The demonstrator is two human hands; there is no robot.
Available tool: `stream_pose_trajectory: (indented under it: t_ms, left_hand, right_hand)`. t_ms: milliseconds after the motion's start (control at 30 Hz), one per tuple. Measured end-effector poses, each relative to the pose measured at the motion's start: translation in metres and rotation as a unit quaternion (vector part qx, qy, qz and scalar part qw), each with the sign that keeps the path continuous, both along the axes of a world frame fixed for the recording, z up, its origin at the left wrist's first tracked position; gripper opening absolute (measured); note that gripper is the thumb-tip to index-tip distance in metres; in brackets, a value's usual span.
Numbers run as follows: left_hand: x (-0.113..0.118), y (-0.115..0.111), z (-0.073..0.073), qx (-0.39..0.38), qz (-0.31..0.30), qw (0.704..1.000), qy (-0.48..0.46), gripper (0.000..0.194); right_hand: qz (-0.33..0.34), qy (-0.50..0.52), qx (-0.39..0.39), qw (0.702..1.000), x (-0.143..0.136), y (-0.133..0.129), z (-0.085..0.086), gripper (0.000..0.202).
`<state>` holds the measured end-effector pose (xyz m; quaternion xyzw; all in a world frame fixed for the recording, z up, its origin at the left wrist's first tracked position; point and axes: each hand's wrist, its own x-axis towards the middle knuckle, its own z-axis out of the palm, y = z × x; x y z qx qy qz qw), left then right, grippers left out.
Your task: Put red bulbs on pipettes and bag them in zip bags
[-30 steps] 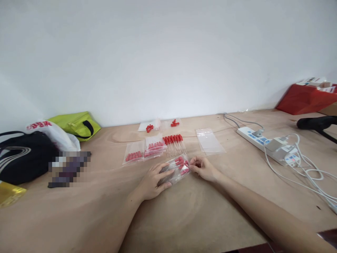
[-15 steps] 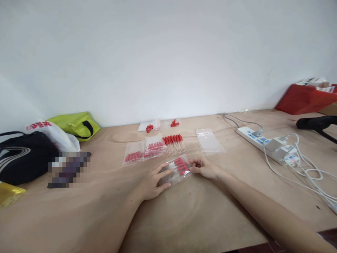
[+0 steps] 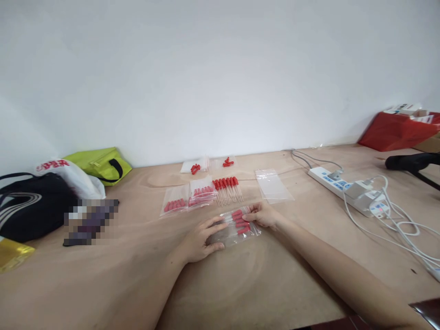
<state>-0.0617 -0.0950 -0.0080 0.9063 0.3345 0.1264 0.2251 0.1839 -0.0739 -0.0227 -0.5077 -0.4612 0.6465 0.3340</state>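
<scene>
A clear plastic zip bag with several red, rounded pieces in it lies on the wooden table in front of me. My left hand rests on its left part, thumb and fingers spread. At the upper right of this bag, my right hand pinches the plastic beside the red pieces, its fingertips partly hidden. Just beyond lies a row of red-tipped wooden sticks. Left of that row are two more zip bags, one with red pieces and a stack holding similar ones.
A flat clear bag lies right of the sticks. Small red bits sit on bags near the wall. A power strip with white cables is at the right; a black bag and a lime pouch are at the left.
My right hand has shifted slightly up, its thumb now over the red pieces. The bag's right end has turned a little and the pieces sit lower right. My left hand stays nearly in place.
</scene>
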Motion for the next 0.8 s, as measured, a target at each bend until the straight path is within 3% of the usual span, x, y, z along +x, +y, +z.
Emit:
stream_pose_trajectory:
  t_ms: [167,333,400,567,700,800]
  left_hand:
    - [0.000,-0.001,0.001,0.001,0.021,0.999,-0.024,0.050]
    - [-0.002,0.001,-0.002,0.016,0.040,0.998,-0.039,0.046]
    - [-0.002,0.002,-0.003,0.017,0.041,0.999,-0.031,0.045]
    - [-0.001,0.002,-0.003,0.014,0.044,0.999,-0.019,0.045]
    - [0.000,0.001,-0.002,0.011,0.044,0.999,-0.014,0.044]
    - [-0.001,0.000,-0.002,0.008,0.046,0.999,-0.007,0.044]
  right_hand:
    - [0.043,0.029,0.032,0.998,0.012,-0.003,0.007,0.029]
    - [0.023,0.068,0.040,0.997,0.042,-0.005,0.019,0.030]
    - [-0.024,0.097,0.045,0.994,0.058,-0.002,0.022,0.025]
    - [-0.210,0.115,0.085,0.967,0.080,0.023,0.016,0.016]
    - [-0.316,0.108,0.113,0.936,0.062,0.049,0.000,0.013]
    - [-0.351,0.086,0.104,0.927,0.040,0.058,-0.011,0.011]
